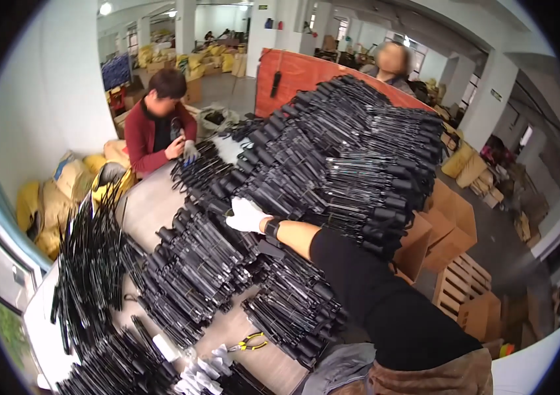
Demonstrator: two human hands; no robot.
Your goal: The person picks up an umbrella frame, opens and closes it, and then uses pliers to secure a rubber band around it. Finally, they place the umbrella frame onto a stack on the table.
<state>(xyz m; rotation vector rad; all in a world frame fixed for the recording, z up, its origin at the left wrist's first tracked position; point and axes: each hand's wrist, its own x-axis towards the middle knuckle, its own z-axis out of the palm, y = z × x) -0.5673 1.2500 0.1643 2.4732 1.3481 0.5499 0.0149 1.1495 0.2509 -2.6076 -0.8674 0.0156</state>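
My right hand [247, 216], in a white glove with a dark watch at the wrist, reaches out over the middle of the table. Its fingers look curled in against the black bundles; what they hold, if anything, is hidden. All around it lie black folding umbrella frames [280, 197] with dark handles and thin metal ribs, tied in bundles and stacked in rows. Closer in, more umbrella frame bundles [191, 263] cover the table [155, 204]. My left hand is out of view.
Yellow-handled pliers [250, 342] and crumpled white gloves [207, 374] lie near the front edge. Loose black rods [89, 283] pile up at the left. A person in red [152, 135] works across the table. A red board [286, 72] backs the stack; cardboard boxes [448, 220] stand right.
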